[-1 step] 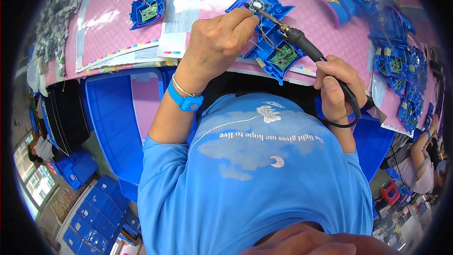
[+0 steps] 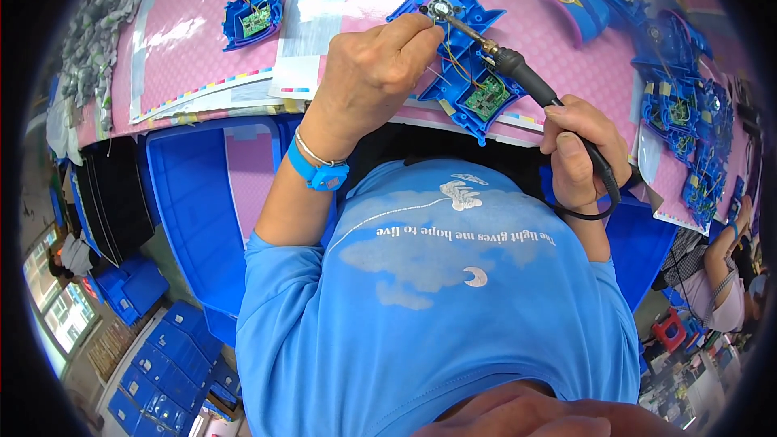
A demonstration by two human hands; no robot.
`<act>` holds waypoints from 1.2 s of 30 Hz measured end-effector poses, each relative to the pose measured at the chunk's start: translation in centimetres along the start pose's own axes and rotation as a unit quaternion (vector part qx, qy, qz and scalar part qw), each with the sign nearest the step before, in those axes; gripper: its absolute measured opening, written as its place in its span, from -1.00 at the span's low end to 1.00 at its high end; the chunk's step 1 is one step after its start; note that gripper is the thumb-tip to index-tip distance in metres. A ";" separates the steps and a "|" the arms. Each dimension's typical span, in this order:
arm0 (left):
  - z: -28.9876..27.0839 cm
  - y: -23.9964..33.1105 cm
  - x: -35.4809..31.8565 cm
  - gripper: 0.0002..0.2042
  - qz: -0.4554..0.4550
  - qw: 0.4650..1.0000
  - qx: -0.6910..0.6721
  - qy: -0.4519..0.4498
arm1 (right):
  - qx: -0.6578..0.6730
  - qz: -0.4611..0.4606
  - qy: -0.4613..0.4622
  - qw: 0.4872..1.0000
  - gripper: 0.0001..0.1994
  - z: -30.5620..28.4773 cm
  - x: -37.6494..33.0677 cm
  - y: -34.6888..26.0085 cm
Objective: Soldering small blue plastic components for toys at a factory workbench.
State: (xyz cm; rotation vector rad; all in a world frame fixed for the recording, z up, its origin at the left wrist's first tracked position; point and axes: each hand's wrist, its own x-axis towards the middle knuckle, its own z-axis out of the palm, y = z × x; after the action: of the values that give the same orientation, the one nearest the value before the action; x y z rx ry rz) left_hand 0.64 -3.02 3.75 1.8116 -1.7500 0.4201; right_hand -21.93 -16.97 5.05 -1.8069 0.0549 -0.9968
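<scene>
The blue plastic housing [image 2: 456, 89] bears a green circuit board [image 2: 487, 99]; my right hand [image 2: 584, 147] grips a soldering iron [image 2: 528, 81]; my left hand [image 2: 377, 65] pinches, contents hidden.

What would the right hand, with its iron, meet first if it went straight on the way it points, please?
The iron in the right hand would likely meet the round metal part in the blue shell first; they look very close, but depth and contact are unclear.
</scene>
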 end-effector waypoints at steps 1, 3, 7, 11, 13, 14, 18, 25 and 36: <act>0.0 0.0 0.0 -0.81 -0.007 1.000 0.000 -0.004 | 0.000 0.000 0.000 1.000 -0.79 -0.1 0.0 0.0; 0.0 0.0 0.0 -0.81 -0.008 1.000 -0.001 -0.004 | 0.000 -0.008 -0.003 1.000 -0.78 -0.2 0.0 0.0; 0.0 0.0 0.1 -0.81 -0.015 1.000 -0.009 -0.006 | -0.003 -0.007 0.007 1.000 -0.78 -0.3 -0.2 0.1; 0.3 -0.4 -0.1 -0.80 0.010 1.000 -0.016 0.010 | -0.009 -0.006 0.008 1.000 -0.77 -0.3 -0.2 0.0; 0.3 -0.3 0.0 -0.81 0.002 1.000 -0.023 0.013 | -0.010 -0.006 0.010 1.000 -0.77 -0.3 -0.2 0.1; 0.3 -0.3 -0.1 -0.81 0.002 1.000 -0.023 0.013 | -0.010 -0.006 0.012 1.000 -0.77 -0.2 -0.3 0.1; 0.3 -0.4 -0.1 -0.82 -0.002 0.999 -0.032 0.014 | -0.013 -0.004 0.011 1.000 -0.77 -0.3 -0.3 0.1; -3.1 0.2 -0.7 -0.79 -0.083 0.975 -0.203 -0.022 | -0.019 0.001 0.017 1.000 -0.77 -0.7 -0.5 0.0; -1.5 0.8 0.2 -0.66 -0.022 0.985 -0.144 -0.094 | -0.018 0.017 0.100 0.995 -0.70 -2.4 -1.5 -1.4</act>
State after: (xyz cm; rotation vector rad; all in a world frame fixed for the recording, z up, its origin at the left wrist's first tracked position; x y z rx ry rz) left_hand 0.13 -2.29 5.20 1.7193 -1.7854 -0.0253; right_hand -25.03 -17.40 5.57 -1.7272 0.2283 -1.1570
